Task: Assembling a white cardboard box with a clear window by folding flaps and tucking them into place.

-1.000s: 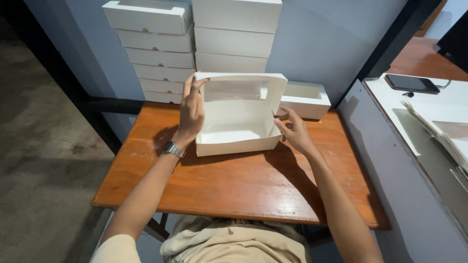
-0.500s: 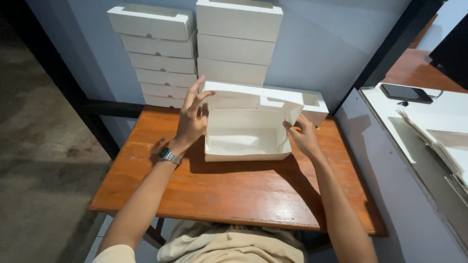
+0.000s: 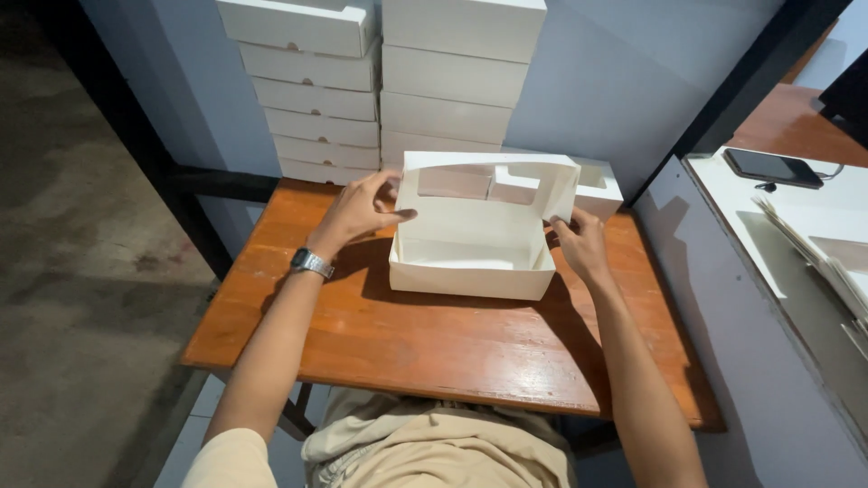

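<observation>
You held a white paper box (image 3: 470,244) with both hands on the wooden table (image 3: 434,343).

Your left hand (image 3: 362,212) pinched the box's left wall near the top, thumb on one side and fingers on the other. Your right hand (image 3: 579,244) gripped the right wall the same way. The box sat in the middle of the table with its lid (image 3: 488,176) standing up at the back. Two tall stacks of white boxes (image 3: 389,81) stood behind it by the blue wall. A dark phone (image 3: 773,167) lay far off on your right.
</observation>
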